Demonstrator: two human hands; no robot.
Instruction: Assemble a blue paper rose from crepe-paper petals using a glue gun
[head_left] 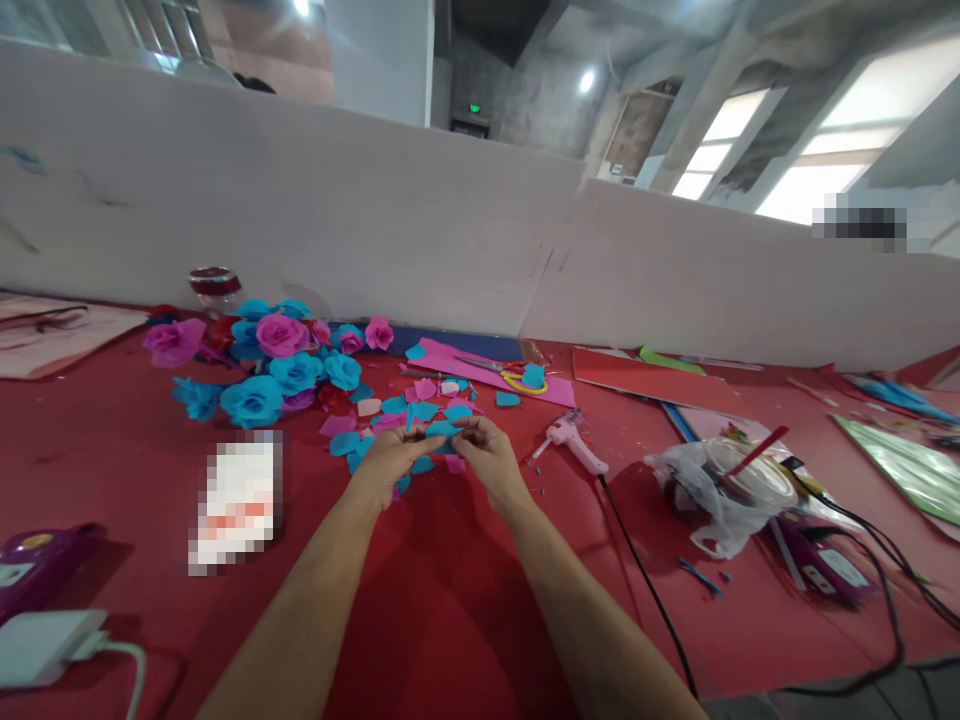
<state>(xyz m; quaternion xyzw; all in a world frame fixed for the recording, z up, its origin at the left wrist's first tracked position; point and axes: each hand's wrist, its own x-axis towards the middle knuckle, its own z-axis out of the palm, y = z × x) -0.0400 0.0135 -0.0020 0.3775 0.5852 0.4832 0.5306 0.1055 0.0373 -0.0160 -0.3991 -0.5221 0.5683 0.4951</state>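
Between my two hands is a blue paper petal [442, 429], pinched at its edges. My left hand [391, 462] closes on its left side, with the thumb stretched toward the middle. On the right side, the fingertips of my right hand [484, 455] press together on the same petal. Loose blue and pink paper petals [345, 444] lie under and around both hands. A bunch of blue and pink paper flowers [281, 335] rests to the left. To the right of my hands lies a pink glue gun [571, 440].
Yellow-handled scissors [525, 383] lie on a pink sheet [450, 358] behind the petals. A lidded jar [215, 290] stands by the partition. At right are a bowl in a plastic bag [750, 475], a purple power strip [825, 562] and black cables. A white charger [49, 645] sits front left.
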